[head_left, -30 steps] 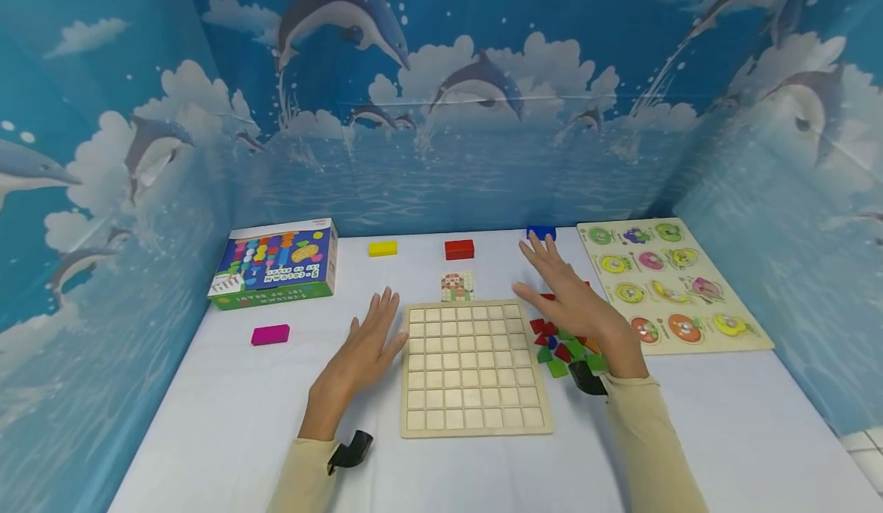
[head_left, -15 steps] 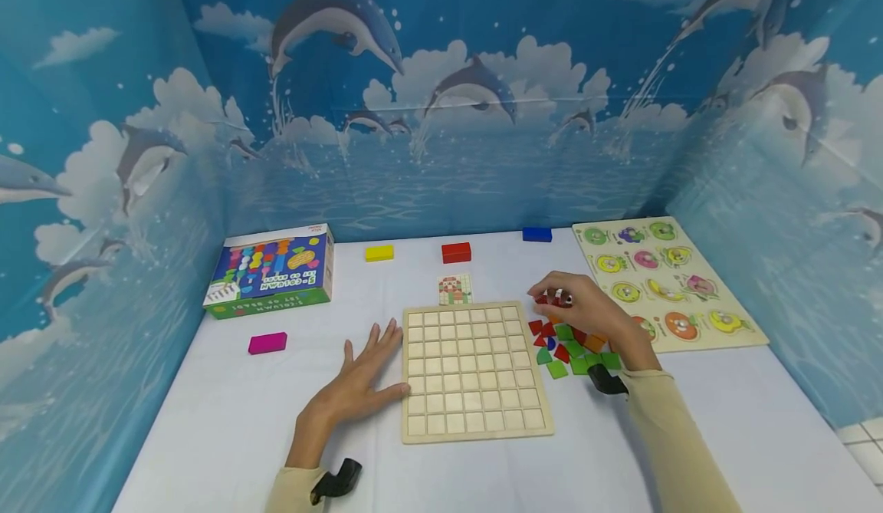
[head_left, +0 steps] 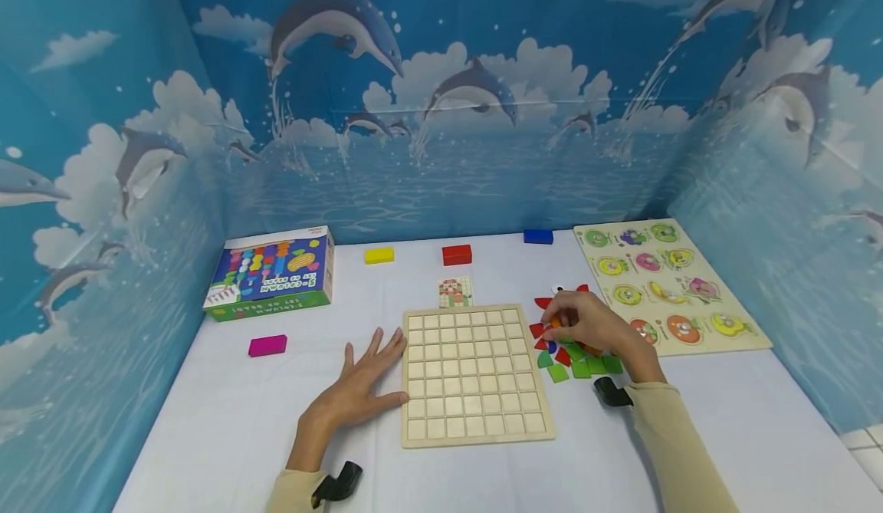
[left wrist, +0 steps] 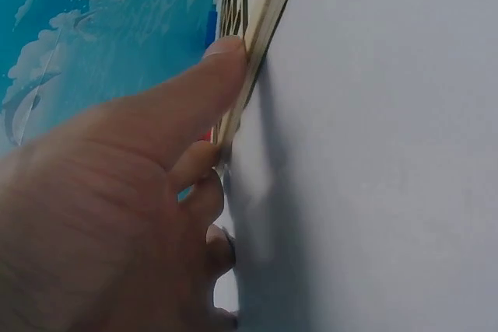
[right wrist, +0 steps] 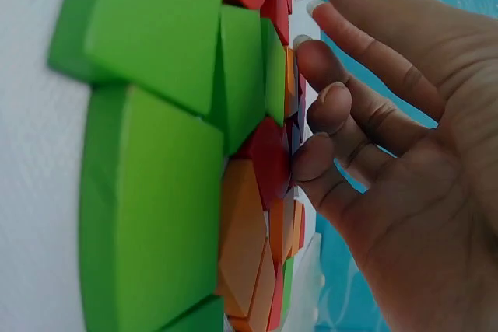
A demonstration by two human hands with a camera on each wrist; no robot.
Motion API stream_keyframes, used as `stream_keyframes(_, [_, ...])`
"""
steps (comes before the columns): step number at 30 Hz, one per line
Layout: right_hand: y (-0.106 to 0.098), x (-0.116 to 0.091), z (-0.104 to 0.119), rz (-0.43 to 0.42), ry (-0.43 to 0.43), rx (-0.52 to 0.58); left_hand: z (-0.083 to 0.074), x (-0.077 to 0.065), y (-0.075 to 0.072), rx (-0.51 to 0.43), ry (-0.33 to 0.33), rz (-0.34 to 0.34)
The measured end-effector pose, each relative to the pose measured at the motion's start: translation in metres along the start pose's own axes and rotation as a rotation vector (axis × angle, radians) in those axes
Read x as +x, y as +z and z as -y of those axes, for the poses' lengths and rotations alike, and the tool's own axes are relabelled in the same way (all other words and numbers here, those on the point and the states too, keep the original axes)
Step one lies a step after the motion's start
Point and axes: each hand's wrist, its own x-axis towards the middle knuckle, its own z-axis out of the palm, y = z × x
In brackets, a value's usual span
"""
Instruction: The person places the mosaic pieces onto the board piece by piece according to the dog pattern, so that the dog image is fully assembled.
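Right of centre, down among the loose coloured pieces [head_left: 596, 366], the person's right hand [head_left: 592, 324] has its fingers curled in from above; whether they pinch a piece, I can't tell. Mid-frame the gridded board [head_left: 472, 379] lies flat, and at its left edge the left hand [head_left: 355, 386] rests with fingers spread apart, thumb touching the rim. I'd judge the step to be picking out a piece, best done by taking just one by its edges without dragging its neighbours; a light thumb should steady the board well enough. Counting up: one gridded board, seven cells by seven; one picture card [head_left: 454, 291] by its top edge; one yellow block [head_left: 379, 255], one red block [head_left: 457, 255] and one blue block [head_left: 538, 237] across the upper middle; one magenta block [head_left: 267, 346] and one box [head_left: 270, 275] at the left; one fruit board [head_left: 638, 277] at the right, twelve pictures on it. The loose pieces are partly covered, so I can't number them.
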Motion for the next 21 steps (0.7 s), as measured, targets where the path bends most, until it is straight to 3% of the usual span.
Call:
stream_keyframes(8, [-0.002, 0.001, -0.003, 0.015, 0.005, -0.007, -0.011, 0.003, -0.008, 0.049, -0.047, 0.0])
stream_keyframes(13, [0.001, 0.002, -0.007, 0.018, 0.014, 0.009, -0.01, 0.003, -0.009, 0.0, -0.081, 0.002])
stream_keyframes(21, [-0.001, -0.001, -0.008, -0.003, 0.041, -0.036, 0.004, 0.001, -0.001, -0.058, 0.032, 0.013])
